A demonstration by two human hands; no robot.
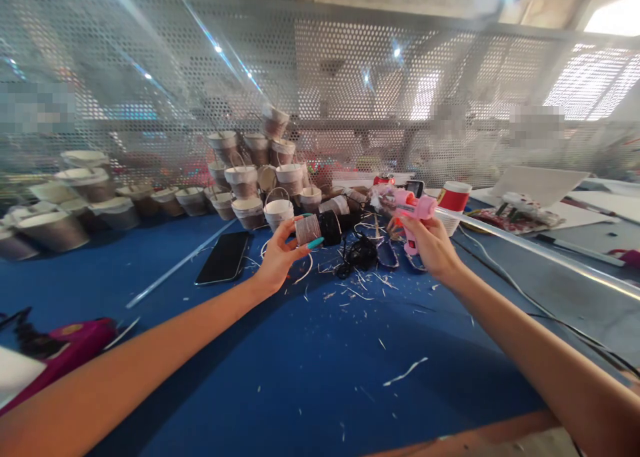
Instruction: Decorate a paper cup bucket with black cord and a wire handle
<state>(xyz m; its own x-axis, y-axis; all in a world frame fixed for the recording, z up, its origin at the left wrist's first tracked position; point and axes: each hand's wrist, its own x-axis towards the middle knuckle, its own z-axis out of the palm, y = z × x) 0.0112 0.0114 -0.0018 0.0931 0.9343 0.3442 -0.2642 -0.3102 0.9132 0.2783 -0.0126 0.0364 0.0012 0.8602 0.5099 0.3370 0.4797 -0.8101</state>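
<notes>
The left hand's (280, 258) grip pinches a small grey piece (307, 229) over the blue surface (280, 370); the right hand's (434, 247) grip wraps around a pink glue gun (414, 207). Many small buckets (242, 181) standing behind seem finished; the pinched piece is probably incomplete.

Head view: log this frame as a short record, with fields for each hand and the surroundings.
Left-hand grip: holds a small grey cylinder on its side; a black cylinder sits at its right end, whether joined cannot be told
Right-hand grip: holds a pink glue gun
Surface: blue tabletop, white scraps scattered
Left side: black smartphone lying flat
Between hands: tangled black cord
Behind left hand: small white-rimmed buckets, some stacked
Behind right hand: red-and-white cup
Backdrop: perforated screen
</notes>
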